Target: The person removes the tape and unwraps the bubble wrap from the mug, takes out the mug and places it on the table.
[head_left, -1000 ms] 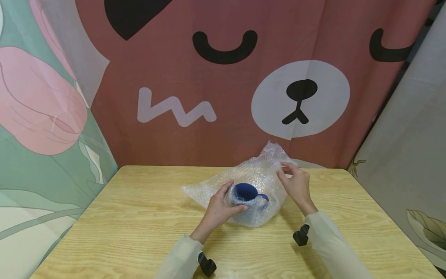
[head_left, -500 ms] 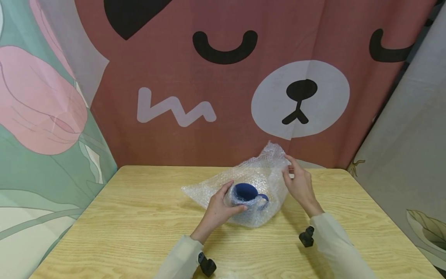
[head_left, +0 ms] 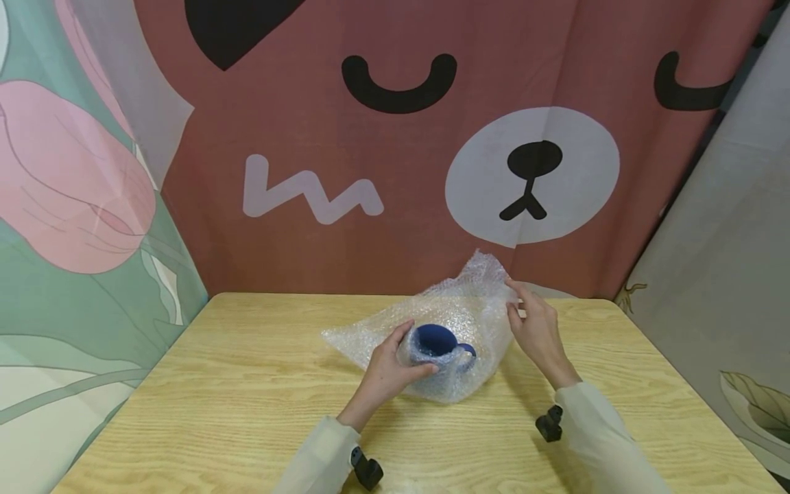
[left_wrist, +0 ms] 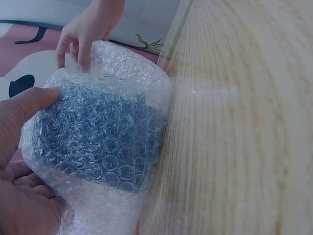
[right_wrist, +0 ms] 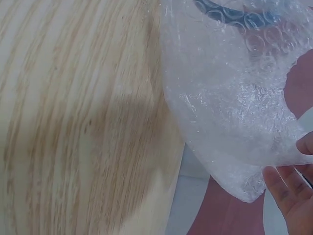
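Note:
A dark blue mug [head_left: 435,338] stands upright on the table, with clear bubble wrap [head_left: 376,326] folded up around its front and sides. Its opening and the top of its handle show above the wrap. My left hand [head_left: 387,374] grips the mug through the wrap from the left, thumb on the near side and fingers round behind. In the left wrist view, rows of bubbles cover the mug's wall. My right hand [head_left: 538,335] pinches the raised right edge of the wrap; the right wrist view has the thumb [right_wrist: 305,144] above that edge and fingertips below it.
The wooden table [head_left: 247,398] ends at a brown curtain [head_left: 296,261] with a bear face behind the wrap. A flowered curtain [head_left: 80,206] hangs on the left, a pale one [head_left: 716,226] on the right. Small black cameras sit at both wrists.
My right hand has moved a little to the right along the wrap's edge, its fingers reaching the outer side. The left hand and the mug have stayed in place.

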`<act>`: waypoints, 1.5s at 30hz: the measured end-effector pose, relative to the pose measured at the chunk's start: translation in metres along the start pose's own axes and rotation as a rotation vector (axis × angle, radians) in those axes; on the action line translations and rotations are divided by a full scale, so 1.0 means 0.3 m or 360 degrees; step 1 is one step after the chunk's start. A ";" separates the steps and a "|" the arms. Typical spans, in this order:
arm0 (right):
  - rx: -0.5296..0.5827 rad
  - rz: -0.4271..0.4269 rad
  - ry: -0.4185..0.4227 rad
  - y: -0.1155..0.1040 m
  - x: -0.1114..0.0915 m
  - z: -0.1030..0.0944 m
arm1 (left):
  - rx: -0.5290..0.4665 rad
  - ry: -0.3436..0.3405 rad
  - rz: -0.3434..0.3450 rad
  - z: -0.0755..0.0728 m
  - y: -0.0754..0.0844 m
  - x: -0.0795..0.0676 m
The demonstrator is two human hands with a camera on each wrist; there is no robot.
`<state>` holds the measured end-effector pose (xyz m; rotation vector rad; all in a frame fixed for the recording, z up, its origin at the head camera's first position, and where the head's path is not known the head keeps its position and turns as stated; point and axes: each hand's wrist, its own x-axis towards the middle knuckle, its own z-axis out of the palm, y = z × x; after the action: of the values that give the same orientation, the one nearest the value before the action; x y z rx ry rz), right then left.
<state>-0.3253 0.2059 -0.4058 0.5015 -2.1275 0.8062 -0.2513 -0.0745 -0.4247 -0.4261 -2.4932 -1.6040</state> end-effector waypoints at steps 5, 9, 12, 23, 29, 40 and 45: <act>0.0008 0.0066 0.0020 0.002 -0.003 -0.014 | -0.0010 0.0001 0.0003 0.001 0.000 -0.002; 0.0042 0.0121 0.0040 -0.001 -0.005 -0.028 | -0.0015 -0.0003 -0.0007 0.001 0.000 -0.003; 0.0073 0.0207 0.0050 -0.002 -0.013 -0.039 | -0.0010 -0.0006 -0.0009 0.001 -0.003 -0.003; -0.0019 0.0561 0.0196 -0.007 -0.027 -0.089 | -0.0025 -0.0015 -0.0027 0.000 -0.006 -0.006; 0.0035 0.0831 0.0152 0.003 -0.034 -0.118 | -0.0013 -0.0014 -0.0025 0.001 -0.009 -0.006; 0.0126 0.0879 -0.0152 0.026 -0.041 -0.171 | -0.0018 -0.0017 -0.0010 0.000 -0.013 -0.004; 0.0218 0.0984 -0.0252 0.038 -0.049 -0.205 | -0.0023 -0.0026 -0.0005 0.001 -0.017 -0.001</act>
<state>-0.2901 0.2576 -0.3918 -0.0447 -2.4169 1.2927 -0.2526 -0.0761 -0.4294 -0.4392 -2.4967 -1.6269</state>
